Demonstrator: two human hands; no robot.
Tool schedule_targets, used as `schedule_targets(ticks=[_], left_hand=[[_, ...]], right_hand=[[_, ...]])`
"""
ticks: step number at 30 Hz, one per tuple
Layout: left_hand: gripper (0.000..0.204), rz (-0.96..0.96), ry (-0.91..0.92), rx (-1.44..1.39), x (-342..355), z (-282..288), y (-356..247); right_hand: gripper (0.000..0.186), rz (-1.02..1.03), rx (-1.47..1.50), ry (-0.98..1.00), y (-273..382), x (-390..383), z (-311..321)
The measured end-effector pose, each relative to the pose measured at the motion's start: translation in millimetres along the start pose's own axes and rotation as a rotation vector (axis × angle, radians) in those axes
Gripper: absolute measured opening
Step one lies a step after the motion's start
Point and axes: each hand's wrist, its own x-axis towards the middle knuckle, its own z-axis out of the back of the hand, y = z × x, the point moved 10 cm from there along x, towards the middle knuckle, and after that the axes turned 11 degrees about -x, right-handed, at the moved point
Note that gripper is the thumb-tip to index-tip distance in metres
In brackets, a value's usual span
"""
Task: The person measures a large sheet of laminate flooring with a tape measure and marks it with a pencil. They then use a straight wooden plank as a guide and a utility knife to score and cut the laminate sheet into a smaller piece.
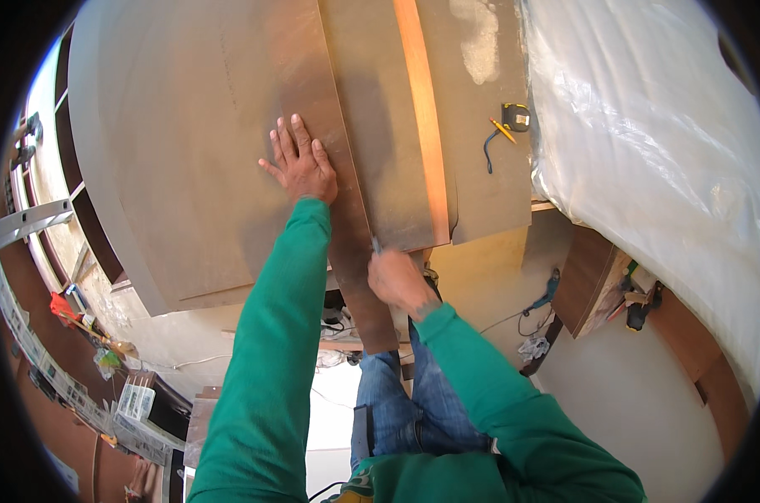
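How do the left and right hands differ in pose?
The left hand lies flat and spread; the right hand is curled around a small tool, mostly hidden. The left hand is farther from the body than the right hand. Both are in green sleeves, at the long brown strip.

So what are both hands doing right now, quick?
Left hand: open, resting partly on the brown strip.
Right hand: closed around a small tool, mostly hidden.

the long brown strip [367, 314] looks smooth and a bit shiny. the big brown sheet [162, 168] looks flat and dull. the clear plastic cover [648, 109] is crinkly and very shiny. the green sleeves [271, 360] and blue jeans [380, 402] are dull cloth, and the grey bar [38, 222] looks like smooth metal
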Motion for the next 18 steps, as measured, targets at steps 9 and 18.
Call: schedule_targets(ticks=[9, 18], left_hand=[[0.059, -0.003, -0.024, -0.006, 1, 4, 3], [0.059, -0.011, -0.032, 0.017, -1, 4, 7]], right_hand=[[0.034, -0.501, 0.531, -0.692, -112, -11, 129], [0.042, -0.518, 0.271, -0.862, -99, 31, 112]])
